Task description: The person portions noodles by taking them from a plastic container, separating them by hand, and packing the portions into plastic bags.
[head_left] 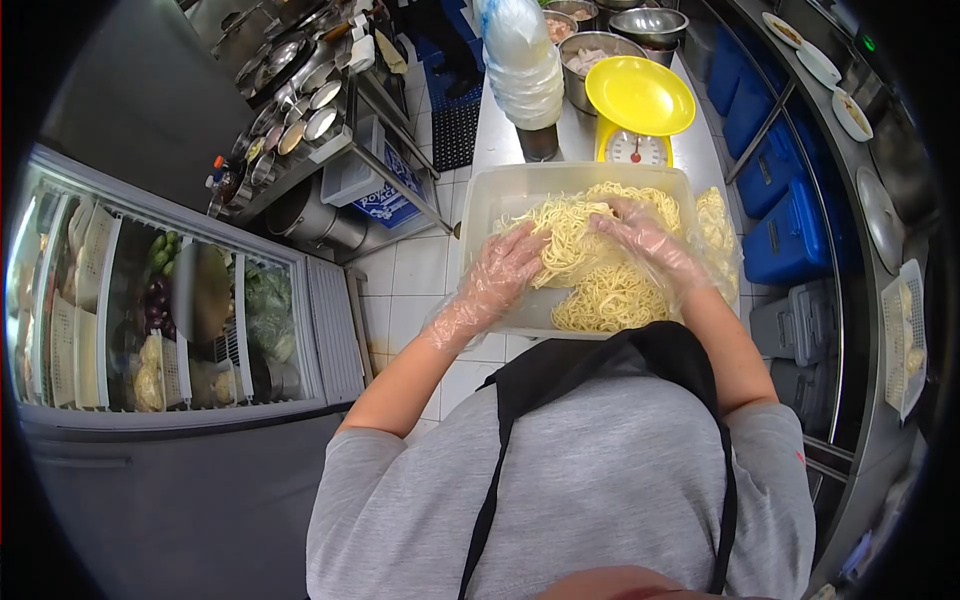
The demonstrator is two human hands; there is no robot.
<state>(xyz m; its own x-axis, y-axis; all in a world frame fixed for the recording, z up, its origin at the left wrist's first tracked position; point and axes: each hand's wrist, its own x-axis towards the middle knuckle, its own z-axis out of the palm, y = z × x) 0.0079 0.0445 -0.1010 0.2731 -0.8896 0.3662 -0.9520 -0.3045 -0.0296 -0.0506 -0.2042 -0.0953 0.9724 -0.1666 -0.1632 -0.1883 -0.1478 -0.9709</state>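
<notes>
Both hands wear clear plastic gloves and are over a translucent tub (pixel 480 215) of yellow noodles. My left hand (pixel 508 262) has its fingers curled against the left side of a loose bundle of noodles (pixel 568 238). On the bundle's right side, my right hand (pixel 645 235) presses with bent fingers, so the bundle is held between the two hands. Other noodle piles (pixel 612 300) lie in the tub, in front of the bundle and behind my right hand. A plastic bag of noodles (pixel 716 240) rests against the tub's right side.
Behind the tub stand a yellow scale (pixel 640 95), a stack of bagged containers (pixel 522 70) and metal bowls (pixel 590 60). A glass-fronted fridge (pixel 180 320) is at the left. Shelving with blue bins (pixel 785 230) runs along the right. Part of another person (pixel 435 35) shows at the top.
</notes>
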